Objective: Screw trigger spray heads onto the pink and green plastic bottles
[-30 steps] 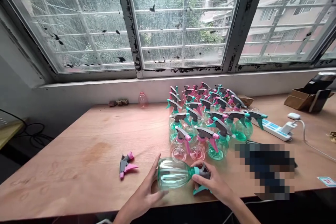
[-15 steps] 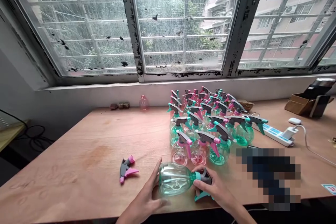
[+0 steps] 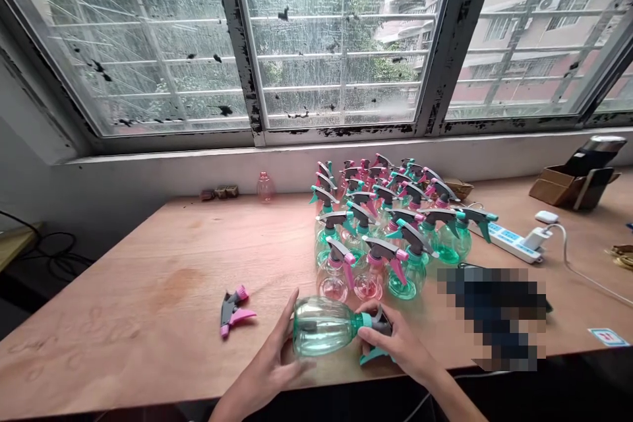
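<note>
A clear green spray bottle (image 3: 324, 328) lies sideways between my two hands, above the table's front part. My left hand (image 3: 277, 356) cups its base, thumb below and fingers behind. At the neck, my right hand (image 3: 390, 339) is closed round the teal collar and the grey-and-teal spray head; part of the head is hidden by the fingers. A loose grey-and-pink trigger sprayer (image 3: 235, 311) lies on the table to the left. Just beyond my hands stand several upright pink and green spray bottles (image 3: 368, 283) with sprayers on them.
A pink bottle without a sprayer (image 3: 266, 186) stands by the wall, near small brown blocks (image 3: 220, 192). On the right are a power strip (image 3: 512, 242), a cardboard box (image 3: 558, 192) and a blurred dark object (image 3: 499, 310). The wooden table's front edge (image 3: 163, 402) runs below my hands.
The view has tilted slightly down, so everything sits a little higher and further left in the picture. Both hands keep their hold on the green bottle, with little visible movement.
</note>
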{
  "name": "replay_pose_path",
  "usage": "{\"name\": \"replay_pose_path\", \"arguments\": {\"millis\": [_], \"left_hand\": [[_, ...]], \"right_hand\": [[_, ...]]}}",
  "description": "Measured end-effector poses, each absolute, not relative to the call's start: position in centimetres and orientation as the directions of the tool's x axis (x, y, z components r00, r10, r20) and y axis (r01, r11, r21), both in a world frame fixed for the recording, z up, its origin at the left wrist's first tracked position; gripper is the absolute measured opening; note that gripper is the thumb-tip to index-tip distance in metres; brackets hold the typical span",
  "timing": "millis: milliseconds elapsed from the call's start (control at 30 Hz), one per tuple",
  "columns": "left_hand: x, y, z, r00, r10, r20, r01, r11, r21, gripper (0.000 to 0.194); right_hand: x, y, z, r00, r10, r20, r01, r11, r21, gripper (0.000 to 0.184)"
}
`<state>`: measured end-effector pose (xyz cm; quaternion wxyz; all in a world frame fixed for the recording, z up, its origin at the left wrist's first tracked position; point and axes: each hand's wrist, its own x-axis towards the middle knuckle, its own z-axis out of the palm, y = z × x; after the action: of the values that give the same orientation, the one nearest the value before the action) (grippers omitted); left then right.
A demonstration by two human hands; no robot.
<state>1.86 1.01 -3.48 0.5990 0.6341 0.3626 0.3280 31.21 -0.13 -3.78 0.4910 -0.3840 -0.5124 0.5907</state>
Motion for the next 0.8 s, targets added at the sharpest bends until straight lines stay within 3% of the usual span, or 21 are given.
{"name": "replay_pose_path", "arguments": {"millis": [67,367,533,800], "left_hand": [[1.79,0.99,-3.53,0.515,0.856,-0.03,0.074,-0.01,0.997,0.116],[1.91,0.84,-3.49,0.508,0.861,0.018,0.056,-0.054,0.997,0.101],[2.03,0.86,-3.54,0.501,0.866,-0.006,0.052,-0.023,0.998,0.108],[2.1,0.72,-2.74,0.507,0.862,-0.016,0.053,-0.012,0.999,0.096]], "right_hand": [[31.22,-0.12,-3.94,-0.224,0.973,0.051,-0.193,0.008,-0.981,0.038],[31.12,-0.12,-4.0,-0.215,0.975,0.058,-0.204,0.013,-0.979,0.039],[31.16,-0.21,-3.73,-0.214,0.975,0.057,-0.186,0.017,-0.982,0.039],[31.19,-0.25,-3.77,-0.217,0.975,0.05,-0.184,0.01,-0.983,0.038]]}}
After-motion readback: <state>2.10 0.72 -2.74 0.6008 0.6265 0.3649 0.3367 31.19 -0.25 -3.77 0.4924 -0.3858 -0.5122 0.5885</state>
